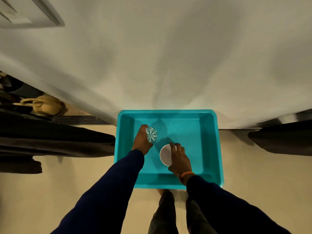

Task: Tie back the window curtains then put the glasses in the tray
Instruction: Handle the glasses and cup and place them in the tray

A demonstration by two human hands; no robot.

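Note:
A turquoise plastic tray [209, 149] sits on the pale floor against the white wall. My left hand [141, 141] grips a clear cut-pattern glass [151, 134] over the tray's left part. My right hand [179, 159] holds a white glass [165, 155] by its rim over the tray's middle, its open mouth facing the camera. Whether either glass touches the tray floor cannot be told. Dark curtain fabric [50, 141] lies at the left and more [283, 139] at the right.
A tan bag [46, 105] lies at the left beyond a dark sliding track [76, 119]. My legs and feet [166, 208] stand just in front of the tray. A white wall [168, 56] fills the upper view.

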